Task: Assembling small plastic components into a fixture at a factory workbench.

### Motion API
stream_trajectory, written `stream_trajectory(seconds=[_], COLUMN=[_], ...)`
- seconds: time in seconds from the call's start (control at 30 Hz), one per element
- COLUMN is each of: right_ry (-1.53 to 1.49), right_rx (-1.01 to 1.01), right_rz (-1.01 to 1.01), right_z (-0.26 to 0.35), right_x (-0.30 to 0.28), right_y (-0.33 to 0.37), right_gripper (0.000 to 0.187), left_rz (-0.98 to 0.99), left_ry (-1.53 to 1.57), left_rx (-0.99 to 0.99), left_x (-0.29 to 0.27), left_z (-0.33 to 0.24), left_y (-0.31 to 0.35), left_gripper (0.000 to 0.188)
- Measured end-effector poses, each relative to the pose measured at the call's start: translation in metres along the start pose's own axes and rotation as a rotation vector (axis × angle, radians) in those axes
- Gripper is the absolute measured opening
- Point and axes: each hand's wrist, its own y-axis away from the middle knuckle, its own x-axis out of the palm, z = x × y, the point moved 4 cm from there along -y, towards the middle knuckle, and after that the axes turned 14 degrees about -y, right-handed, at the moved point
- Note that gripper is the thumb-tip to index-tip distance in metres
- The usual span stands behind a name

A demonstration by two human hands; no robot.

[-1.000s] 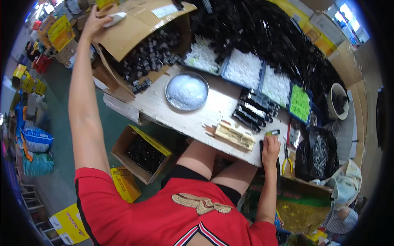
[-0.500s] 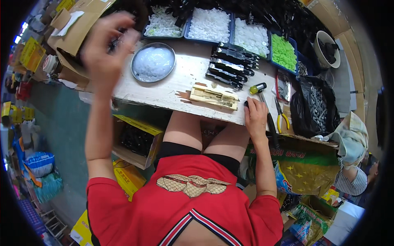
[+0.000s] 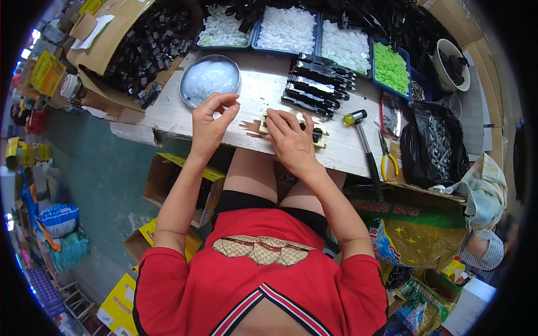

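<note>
My right hand (image 3: 292,137) lies over a cream-coloured block (image 3: 320,144) with a groove, near the table's front edge. Its fingers hold a black part (image 3: 318,134) down in the groove; most of that part is hidden under the hand. To the left, my left hand (image 3: 213,124) hovers with thumb and forefinger drawn together in a pinch; anything between them is too small to make out. Just beyond it stands a round metal dish (image 3: 236,92) holding a whitish, translucent mass. A row of several long black assemblies (image 3: 316,84) lies behind the block.
Right of the block lie a hammer (image 3: 365,144) and yellow-handled pliers (image 3: 386,157). A black bag (image 3: 412,151) holds grey screw-like pieces. Trays of white parts (image 3: 286,31) and green parts (image 3: 391,67) line the back. A carton of small black pieces (image 3: 148,50) stands at the left.
My left hand has come right and nearer from over the carton. My right hand has moved left from the table edge onto the block, where a black part now sits.
</note>
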Motion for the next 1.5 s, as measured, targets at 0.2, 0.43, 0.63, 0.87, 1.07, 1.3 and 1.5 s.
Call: stream_trajectory(seconds=[0.2,0.43,0.63,0.87,1.07,1.3,1.5], right_ry=[0.097,0.149,0.095,0.092,0.094,0.063,-0.099], right_rx=[-0.015,-0.03,-0.026,-0.01,-0.019,-0.031,-0.033], right_rz=[0.075,0.017,-0.057,-0.064,-0.076,-0.079,-0.134], right_z=[0.002,-0.002,0.0,-0.001,-0.002,-0.002,-0.001], right_x=[0.003,0.007,0.003,0.005,0.005,0.001,-0.012], right_y=[0.003,0.009,0.009,0.007,0.005,0.007,0.013], right_gripper=[0.037,0.039,0.041,0.041,0.043,0.043,0.035], left_rz=[0.054,0.015,-0.076,0.105,0.208,-0.101,0.059], left_ry=[0.114,0.092,-0.367,-1.033,-1.085,-0.937,-1.133], left_rx=[-0.191,-0.218,0.031,-0.006,-0.016,0.314,0.328], left_x=[0.002,-0.007,-0.02,0.017,0.022,0.022,0.085], left_z=[0.016,0.019,0.041,0.048,0.051,0.023,0.008], left_y=[-0.001,-0.033,-0.118,-0.186,-0.197,-0.192,-0.198], left_gripper=[0.017,0.016,0.018,0.022,0.022,0.013,0.014])
